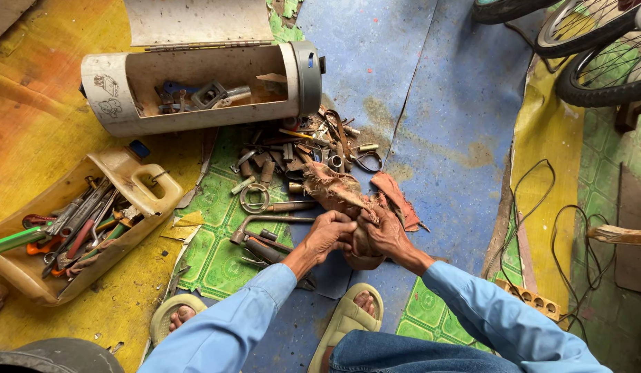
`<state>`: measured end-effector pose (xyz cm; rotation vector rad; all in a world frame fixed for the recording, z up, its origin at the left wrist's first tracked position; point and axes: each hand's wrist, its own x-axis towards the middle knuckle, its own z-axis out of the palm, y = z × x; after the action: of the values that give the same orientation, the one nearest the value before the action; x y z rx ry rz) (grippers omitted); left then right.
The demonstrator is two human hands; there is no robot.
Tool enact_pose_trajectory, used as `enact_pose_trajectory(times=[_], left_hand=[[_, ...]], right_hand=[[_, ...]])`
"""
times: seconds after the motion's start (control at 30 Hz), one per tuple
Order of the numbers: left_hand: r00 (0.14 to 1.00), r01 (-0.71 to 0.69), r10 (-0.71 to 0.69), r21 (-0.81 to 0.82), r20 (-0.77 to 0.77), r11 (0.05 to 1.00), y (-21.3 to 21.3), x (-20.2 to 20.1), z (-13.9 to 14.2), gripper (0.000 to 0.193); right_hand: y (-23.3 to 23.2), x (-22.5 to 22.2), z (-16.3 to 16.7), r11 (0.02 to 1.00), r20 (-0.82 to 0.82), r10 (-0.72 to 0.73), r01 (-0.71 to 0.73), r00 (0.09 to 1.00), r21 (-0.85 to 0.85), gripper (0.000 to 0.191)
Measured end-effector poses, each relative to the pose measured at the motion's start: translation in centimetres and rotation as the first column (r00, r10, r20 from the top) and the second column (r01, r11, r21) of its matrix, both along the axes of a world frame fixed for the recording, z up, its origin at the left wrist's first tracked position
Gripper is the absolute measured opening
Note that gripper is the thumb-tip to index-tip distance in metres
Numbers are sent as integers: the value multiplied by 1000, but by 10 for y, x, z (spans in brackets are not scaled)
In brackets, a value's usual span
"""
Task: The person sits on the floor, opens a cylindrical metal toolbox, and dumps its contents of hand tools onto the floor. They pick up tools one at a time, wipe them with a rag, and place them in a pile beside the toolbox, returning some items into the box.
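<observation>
Just below the middle of the frame, your left hand (328, 233) and right hand (384, 231) meet, both clenched around a grimy brown rag (337, 188) whose loose end trails up and to the left from your fingers. A rounded brown object sits under the hands, mostly hidden, and you cannot tell what it is. Your pale blue sleeves (227, 324) run in from the bottom edge, with your sandalled feet (348, 318) below the hands.

Just above the rag lies a heap of rusty tools and metal parts (293, 148) on the blue mat (431, 103); a ring-ended spanner (261, 202) and a bent bar (255, 224) lie just left of your left hand. At the upper left, a cut-open cylinder (127, 103) lies on its side with a few parts inside. At the left edge, a cut plastic jerrycan (137, 183) holds spanners and screwdrivers. Bicycle wheels (597, 48) stand in the upper right corner, and black cable (541, 207) loops across the floor at the right.
</observation>
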<state>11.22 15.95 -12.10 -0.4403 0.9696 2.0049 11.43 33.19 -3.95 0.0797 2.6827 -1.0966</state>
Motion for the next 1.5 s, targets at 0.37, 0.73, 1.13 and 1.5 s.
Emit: enact_pose_trajectory(times=[0.37, 0.73, 1.13, 1.5], left_hand=[[919, -197, 124, -164, -373, 967, -2, -4, -7, 34], [862, -270, 189, -112, -471, 956, -7, -13, 3, 36], [929, -133, 95, -83, -357, 988, -4, -14, -4, 12], [970, -242, 231, 373, 74, 896, -26, -32, -12, 17]], right_hand=[[-1, -2, 6, 992, 239, 12, -41, 971, 117, 37], [2, -12, 12, 954, 189, 246, -203, 951, -220, 40], [-2, -8, 8, 915, 226, -13, 102, 974, -389, 37], [13, -14, 6, 867, 300, -64, 202, 952, -455, 34]])
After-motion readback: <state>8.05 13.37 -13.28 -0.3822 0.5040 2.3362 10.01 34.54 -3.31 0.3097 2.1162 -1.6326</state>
